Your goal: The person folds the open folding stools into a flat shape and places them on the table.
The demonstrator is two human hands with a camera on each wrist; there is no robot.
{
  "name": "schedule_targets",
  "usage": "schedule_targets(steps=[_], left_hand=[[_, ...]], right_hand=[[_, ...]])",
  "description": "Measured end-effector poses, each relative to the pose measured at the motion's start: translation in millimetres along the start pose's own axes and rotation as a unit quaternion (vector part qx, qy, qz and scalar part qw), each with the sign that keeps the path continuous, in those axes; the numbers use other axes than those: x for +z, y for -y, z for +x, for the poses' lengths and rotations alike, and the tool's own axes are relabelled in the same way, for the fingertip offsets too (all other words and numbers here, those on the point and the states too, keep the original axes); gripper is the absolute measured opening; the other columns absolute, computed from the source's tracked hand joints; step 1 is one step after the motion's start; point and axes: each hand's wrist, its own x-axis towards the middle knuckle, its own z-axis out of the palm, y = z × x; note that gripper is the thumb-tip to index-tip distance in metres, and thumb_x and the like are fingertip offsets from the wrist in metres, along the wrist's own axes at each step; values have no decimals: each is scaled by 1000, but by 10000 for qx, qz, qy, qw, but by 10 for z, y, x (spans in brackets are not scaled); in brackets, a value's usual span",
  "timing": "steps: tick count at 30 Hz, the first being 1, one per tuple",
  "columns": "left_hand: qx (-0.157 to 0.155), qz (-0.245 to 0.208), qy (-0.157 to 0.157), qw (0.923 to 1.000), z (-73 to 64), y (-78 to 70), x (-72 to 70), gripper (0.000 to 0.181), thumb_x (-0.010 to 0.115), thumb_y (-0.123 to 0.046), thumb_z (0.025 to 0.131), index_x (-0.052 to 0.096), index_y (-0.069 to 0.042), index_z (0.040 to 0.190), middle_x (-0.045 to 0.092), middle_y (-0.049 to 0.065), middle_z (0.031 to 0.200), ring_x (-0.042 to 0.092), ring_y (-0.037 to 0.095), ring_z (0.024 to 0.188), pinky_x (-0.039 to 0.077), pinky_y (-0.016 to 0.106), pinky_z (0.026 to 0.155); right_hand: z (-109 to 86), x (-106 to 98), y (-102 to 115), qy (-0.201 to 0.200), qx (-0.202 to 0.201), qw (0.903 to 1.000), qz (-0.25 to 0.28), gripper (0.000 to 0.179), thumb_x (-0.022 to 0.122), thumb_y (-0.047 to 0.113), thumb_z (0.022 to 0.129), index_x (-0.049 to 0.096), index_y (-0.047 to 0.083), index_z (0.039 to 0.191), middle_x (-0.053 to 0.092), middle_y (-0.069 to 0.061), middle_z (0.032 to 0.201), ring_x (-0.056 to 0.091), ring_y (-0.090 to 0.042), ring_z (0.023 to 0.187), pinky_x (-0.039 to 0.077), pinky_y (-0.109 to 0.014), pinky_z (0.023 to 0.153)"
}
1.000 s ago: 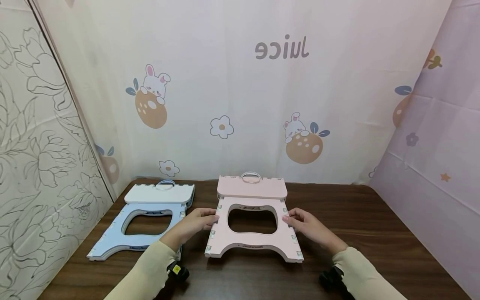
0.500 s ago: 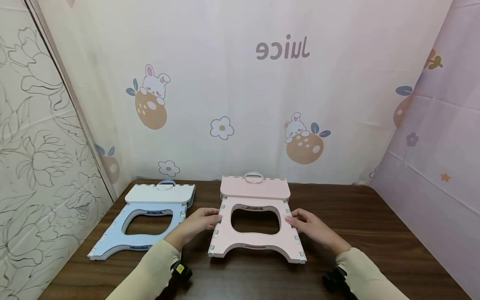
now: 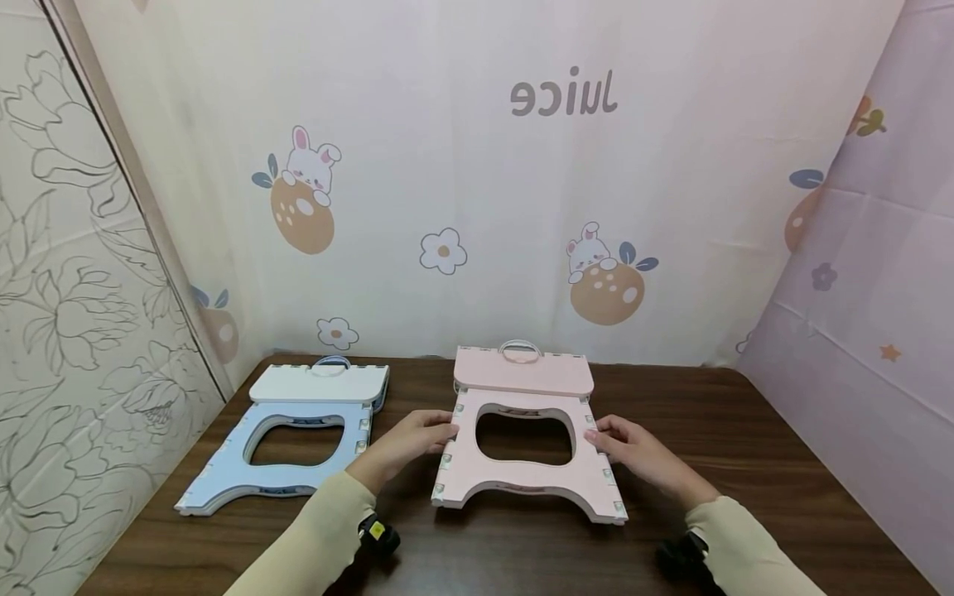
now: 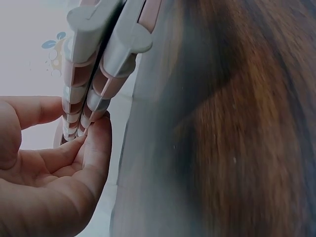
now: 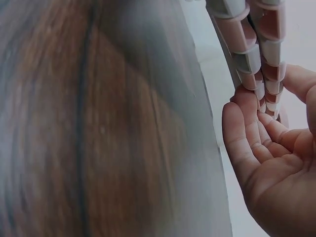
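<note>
A pink folding stool point(image 3: 522, 478), folded flat with its carry loop at the far end, is held between both hands in the head view. My left hand point(image 3: 408, 443) grips its left edge, thumb on top and fingers underneath. On the opposite edge my right hand point(image 3: 643, 454) grips it the same way. Both wrist views show the stool's hinged side edge, grey and pink point(image 4: 81, 84), pinched between thumb and fingers; in the right wrist view the fingers point(image 5: 242, 128) curl under the hinged edge point(image 5: 261, 64). The stool appears slightly raised above the table.
A blue folding stool point(image 3: 298, 478) with a white seat panel lies folded on the dark wooden table point(image 3: 745, 463), to the left. Printed curtains point(image 3: 447, 165) hang behind the table and at its right side.
Both hands have carried the pink stool a little to the right, keeping the same grip. The blue stool has stayed in place.
</note>
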Motion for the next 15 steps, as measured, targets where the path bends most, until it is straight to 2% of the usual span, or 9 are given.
schedule_targets(steps=[15], left_hand=[[33,-38,71,10000,212,-58,334,48,59,-23,103,52,11,137,62,18,126,65,27,108,51,43,95]], right_hand=[[-188,-285,-63,-275,464,9980,-332,51,58,40,102,53,-1,131,59,-11,114,56,-22,99,50,-36,83]])
